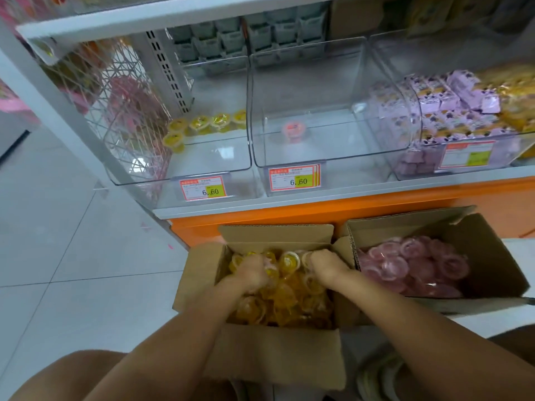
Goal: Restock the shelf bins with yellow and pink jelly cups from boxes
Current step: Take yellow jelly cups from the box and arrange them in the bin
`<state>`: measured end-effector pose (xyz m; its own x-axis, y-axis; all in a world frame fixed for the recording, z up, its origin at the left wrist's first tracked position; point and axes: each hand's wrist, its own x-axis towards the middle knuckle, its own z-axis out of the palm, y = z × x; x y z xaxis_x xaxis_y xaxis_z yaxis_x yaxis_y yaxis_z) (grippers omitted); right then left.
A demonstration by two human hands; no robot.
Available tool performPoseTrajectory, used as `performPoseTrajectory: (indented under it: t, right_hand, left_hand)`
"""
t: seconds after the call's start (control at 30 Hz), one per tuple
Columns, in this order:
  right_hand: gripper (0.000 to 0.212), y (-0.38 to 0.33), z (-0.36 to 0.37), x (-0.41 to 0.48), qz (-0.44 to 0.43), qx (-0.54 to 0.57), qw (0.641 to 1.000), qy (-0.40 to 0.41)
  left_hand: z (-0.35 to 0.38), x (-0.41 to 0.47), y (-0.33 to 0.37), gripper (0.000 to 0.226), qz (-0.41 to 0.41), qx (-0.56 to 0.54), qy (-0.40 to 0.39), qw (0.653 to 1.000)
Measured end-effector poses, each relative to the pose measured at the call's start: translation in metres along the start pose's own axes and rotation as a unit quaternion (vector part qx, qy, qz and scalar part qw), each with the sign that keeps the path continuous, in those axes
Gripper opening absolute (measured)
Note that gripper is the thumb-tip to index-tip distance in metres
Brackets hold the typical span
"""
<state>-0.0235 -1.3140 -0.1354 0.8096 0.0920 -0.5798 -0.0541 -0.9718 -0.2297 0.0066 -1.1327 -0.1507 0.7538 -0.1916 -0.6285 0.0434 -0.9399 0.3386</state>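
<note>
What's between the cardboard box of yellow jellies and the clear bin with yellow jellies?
In the head view: the shelf's orange front panel, then a red-and-yellow price label reading 6.60 on the front of the clear plastic bin.

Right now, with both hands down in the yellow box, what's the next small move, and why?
Probably gather a handful and lift it toward the left bin. Both the left hand and right hand are in among the yellow jelly cups in the box, grip blurred, and that bin holds only a few.
</note>
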Motion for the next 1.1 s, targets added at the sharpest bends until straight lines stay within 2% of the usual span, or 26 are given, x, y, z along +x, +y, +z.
performPoseTrajectory:
  t: [0.1, 0.17, 0.23, 0.3, 0.4, 0.5, 0.6, 0.7, 0.77, 0.93, 1.03, 1.1]
  right_hand:
    - [0.013, -0.001, -0.025, -0.014, 0.000, 0.046, 0.999, -0.010]
    - [0.009, -0.004, -0.052, -0.035, -0.032, 0.076, 0.996, -0.015]
    - [0.016, -0.010, -0.087, -0.064, -0.088, 0.126, 0.988, 0.006]
    - [0.022, -0.023, -0.128, -0.099, -0.131, 0.163, 0.975, 0.071]
    - [0.015, -0.051, -0.183, -0.139, -0.190, 0.223, 0.941, 0.170]
    - [0.008, -0.093, -0.224, -0.137, -0.217, 0.174, 0.912, 0.301]
    - [0.014, -0.139, -0.253, -0.098, -0.200, 0.098, 0.900, 0.374]
    - [0.032, -0.178, -0.268, -0.053, -0.163, 0.044, 0.926, 0.337]
    - [0.035, -0.194, -0.269, -0.023, -0.135, 0.002, 0.944, 0.301]
    - [0.030, -0.198, -0.260, 0.038, -0.063, 0.019, 0.969, 0.240]
    - [0.021, -0.201, -0.252, 0.056, -0.032, 0.026, 0.983, 0.179]
    - [0.016, -0.203, -0.251, 0.063, -0.024, 0.077, 0.986, 0.144]
  left_hand:
    - [-0.056, -0.028, 0.009, 0.042, 0.041, 0.090, -0.094, 0.991]
    - [-0.099, -0.058, 0.017, 0.045, 0.081, 0.134, -0.093, 0.983]
    - [-0.142, -0.094, 0.024, 0.043, 0.127, 0.155, -0.030, 0.979]
    - [-0.180, -0.134, 0.028, 0.039, 0.163, 0.151, 0.051, 0.974]
    - [-0.225, -0.173, 0.028, 0.035, 0.203, 0.069, 0.177, 0.961]
    - [-0.255, -0.160, 0.021, 0.036, 0.179, -0.011, 0.289, 0.941]
    - [-0.272, -0.118, 0.009, 0.037, 0.115, 0.040, 0.325, 0.938]
    - [-0.280, -0.077, -0.007, 0.042, 0.108, 0.098, 0.307, 0.940]
    - [-0.280, -0.055, -0.016, 0.046, 0.119, 0.103, 0.278, 0.948]
    - [-0.279, -0.020, -0.029, 0.038, 0.141, 0.119, 0.205, 0.961]
    - [-0.274, -0.009, -0.042, 0.031, 0.114, 0.170, 0.178, 0.962]
    - [-0.275, -0.005, -0.050, 0.032, 0.099, 0.204, 0.170, 0.959]
